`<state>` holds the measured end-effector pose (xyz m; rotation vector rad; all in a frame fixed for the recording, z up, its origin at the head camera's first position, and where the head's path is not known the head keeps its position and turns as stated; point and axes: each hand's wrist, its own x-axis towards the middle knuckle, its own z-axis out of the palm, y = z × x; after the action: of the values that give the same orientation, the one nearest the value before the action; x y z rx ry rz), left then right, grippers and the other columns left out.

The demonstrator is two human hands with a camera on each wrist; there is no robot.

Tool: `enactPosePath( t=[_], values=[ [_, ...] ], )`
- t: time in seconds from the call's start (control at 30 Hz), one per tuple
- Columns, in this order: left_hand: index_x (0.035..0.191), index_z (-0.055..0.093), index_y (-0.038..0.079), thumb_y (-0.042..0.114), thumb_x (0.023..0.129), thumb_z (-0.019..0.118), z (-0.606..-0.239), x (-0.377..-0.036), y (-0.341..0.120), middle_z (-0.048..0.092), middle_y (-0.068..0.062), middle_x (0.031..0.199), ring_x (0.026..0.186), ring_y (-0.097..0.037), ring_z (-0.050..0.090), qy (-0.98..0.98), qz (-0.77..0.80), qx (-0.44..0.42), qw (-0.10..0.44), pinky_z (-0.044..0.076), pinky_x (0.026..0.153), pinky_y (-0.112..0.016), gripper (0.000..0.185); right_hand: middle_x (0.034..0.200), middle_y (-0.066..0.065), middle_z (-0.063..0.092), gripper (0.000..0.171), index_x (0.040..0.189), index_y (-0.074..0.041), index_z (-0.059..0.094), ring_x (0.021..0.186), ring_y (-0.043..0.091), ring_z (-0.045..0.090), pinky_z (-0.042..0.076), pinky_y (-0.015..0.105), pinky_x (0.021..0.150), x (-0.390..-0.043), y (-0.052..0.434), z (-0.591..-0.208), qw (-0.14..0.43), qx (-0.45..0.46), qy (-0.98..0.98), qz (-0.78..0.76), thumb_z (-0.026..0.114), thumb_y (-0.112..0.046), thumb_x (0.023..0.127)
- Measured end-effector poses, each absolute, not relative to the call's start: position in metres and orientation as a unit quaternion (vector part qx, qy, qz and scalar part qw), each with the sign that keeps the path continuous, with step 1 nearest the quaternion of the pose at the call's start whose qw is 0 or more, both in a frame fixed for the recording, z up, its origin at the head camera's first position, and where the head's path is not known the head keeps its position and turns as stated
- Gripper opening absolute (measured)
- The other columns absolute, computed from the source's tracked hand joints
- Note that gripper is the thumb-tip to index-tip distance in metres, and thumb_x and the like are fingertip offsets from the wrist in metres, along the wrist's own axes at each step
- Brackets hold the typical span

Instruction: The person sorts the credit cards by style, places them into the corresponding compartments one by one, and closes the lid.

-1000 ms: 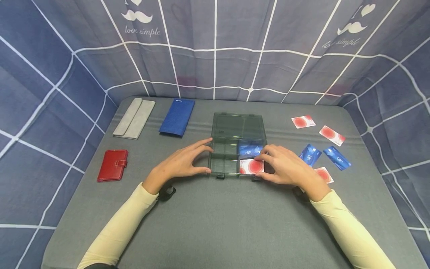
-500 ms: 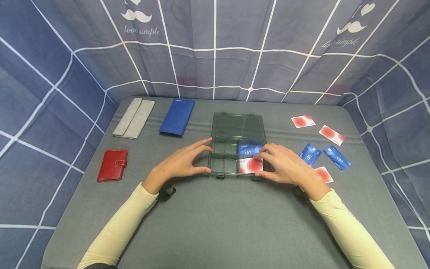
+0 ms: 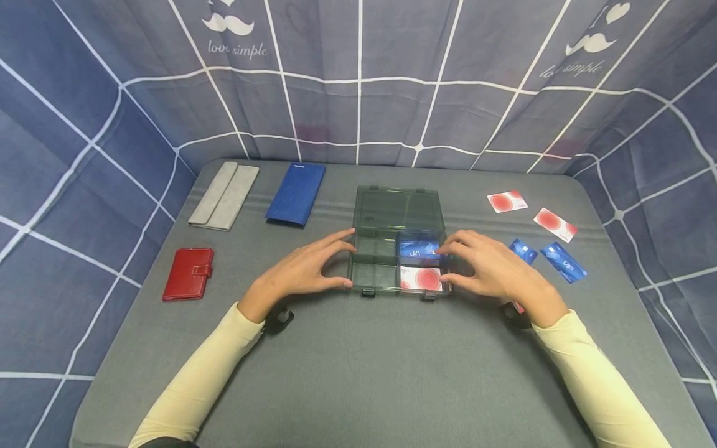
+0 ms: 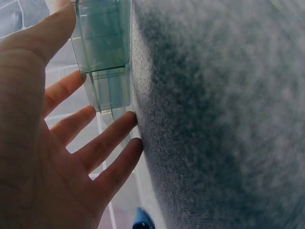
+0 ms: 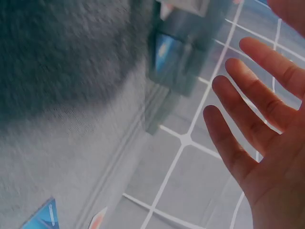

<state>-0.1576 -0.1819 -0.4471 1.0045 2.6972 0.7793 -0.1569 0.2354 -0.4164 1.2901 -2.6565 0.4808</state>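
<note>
Head view shows a translucent green compartment box [image 3: 399, 239] lying open at the centre of a grey table [image 3: 358, 361], its lid folded flat toward the far side. The left hand [image 3: 305, 269] rests at the box's left wall with fingers extended, thumb at the near corner and index finger along the far corner; it touches the wall but grasps nothing. The left wrist view confirms spread, straight fingers [image 4: 102, 138] beside the box edge [image 4: 107, 62]. The right hand [image 3: 493, 270] hovers just beside the right wall, fingers loosely spread and empty; the right wrist view shows the open palm [image 5: 267, 143] apart from the box [image 5: 183, 52].

Progress, judged from the layout:
- Done: one blue VIP card [image 3: 418, 250] lies in the far right compartment, and one white card with a red circle [image 3: 421, 279] lies in the near right compartment.
- Left: the two left compartments appear empty. Four cards are clearly visible loose on the table to the right: two red-circle cards [image 3: 506, 201] [image 3: 554, 224] and two blue cards [image 3: 562, 262] [image 3: 523, 250]. A further card seems partly hidden beneath the right wrist; its type cannot be confirmed.

Three wallets remain untouched on the left side: a grey wallet [image 3: 223, 195], a blue wallet [image 3: 295, 193] and a red wallet [image 3: 188, 274].
</note>
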Motion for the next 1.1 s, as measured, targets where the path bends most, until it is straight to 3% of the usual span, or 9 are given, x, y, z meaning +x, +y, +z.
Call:
enactPosePath(
  t=[0.33,0.6,0.9,1.1],
  values=[
    [0.151,0.058,0.023,0.057,0.094,0.08,-0.446,-0.157,-0.181,0.027,0.007,0.177,0.156,-0.026,0.042,0.901,0.263,0.333,0.086,0.049,0.112,-0.057,0.07,0.123,0.002,0.072,0.042,0.126,-0.013,0.075,0.118,0.028,0.068,0.056,0.053,0.091,-0.187,0.281,-0.41,0.067,0.332,-0.92,0.194,0.09,-0.02,0.088],
    [0.149,0.06,0.021,0.053,0.093,0.082,-0.448,-0.156,-0.182,0.032,0.0,0.176,0.154,-0.028,0.045,0.897,0.269,0.342,0.074,0.05,0.111,-0.057,0.068,0.125,0.014,0.071,0.047,0.127,-0.003,0.074,0.122,0.039,0.065,0.048,0.056,0.098,-0.213,0.313,-0.424,0.053,0.305,-0.924,0.222,0.091,-0.012,0.084],
    [0.15,0.06,0.022,0.057,0.094,0.081,-0.448,-0.156,-0.182,0.029,0.005,0.177,0.155,-0.027,0.044,0.899,0.266,0.338,0.08,0.049,0.112,-0.057,0.07,0.13,0.025,0.066,0.053,0.131,0.002,0.07,0.125,0.05,0.059,0.044,0.067,0.104,-0.24,0.349,-0.428,0.032,0.252,-0.943,0.214,0.09,-0.013,0.084],
    [0.15,0.059,0.023,0.059,0.094,0.08,-0.449,-0.156,-0.183,0.028,0.007,0.177,0.154,-0.027,0.045,0.901,0.264,0.337,0.076,0.049,0.111,-0.057,0.07,0.131,0.03,0.062,0.054,0.13,0.005,0.069,0.125,0.051,0.056,0.042,0.068,0.105,-0.259,0.366,-0.431,0.02,0.24,-0.948,0.206,0.09,-0.013,0.084]
  ],
)
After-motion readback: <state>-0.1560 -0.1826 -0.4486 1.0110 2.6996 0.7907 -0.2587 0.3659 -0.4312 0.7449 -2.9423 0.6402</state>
